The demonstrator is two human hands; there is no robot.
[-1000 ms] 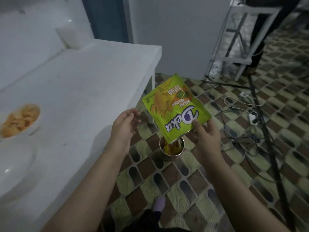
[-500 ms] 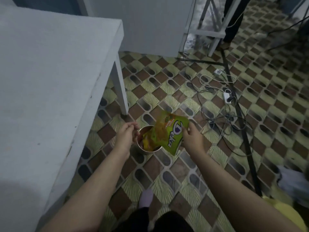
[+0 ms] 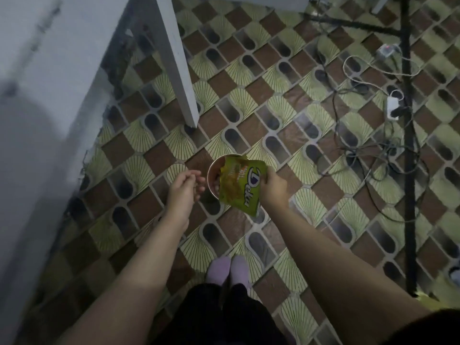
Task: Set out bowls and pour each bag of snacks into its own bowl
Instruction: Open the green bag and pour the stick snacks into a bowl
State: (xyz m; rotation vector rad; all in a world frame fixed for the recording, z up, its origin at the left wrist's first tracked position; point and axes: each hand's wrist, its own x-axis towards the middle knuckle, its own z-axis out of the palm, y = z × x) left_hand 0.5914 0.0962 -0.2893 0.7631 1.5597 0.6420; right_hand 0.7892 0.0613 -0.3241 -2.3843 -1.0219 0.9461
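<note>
Lowest in the frame, two feet in pale lilac socks [image 3: 227,270] stand side by side on the tiled floor [image 3: 286,115], below dark clothing. Compared with half a second ago the view has tipped further down: the feet now show in full and the white table [image 3: 49,58] has slid to the upper left, its one visible square leg [image 3: 178,70] slanting down toward the centre.

Two bare forearms reach up from the bottom edge. The left hand [image 3: 185,188], just left of centre, holds nothing; its fingers are loosely curled, close to the bowl's rim, though contact cannot be told. The right hand [image 3: 272,186] pinches the side of one glossy green snack bag [image 3: 239,186], which is now turned more sideways than before, its open mouth dipping into the bowl [image 3: 211,174]. That single round metal bowl sits on the floor at the middle of the frame, largely covered by the crinkled bag.

Farther up and to the right, tangled dark and white cables [image 3: 368,135] sprawl over the brown and green fan-patterned tiles, beside a white power strip [image 3: 392,108] and a black stand pole [image 3: 408,145].
</note>
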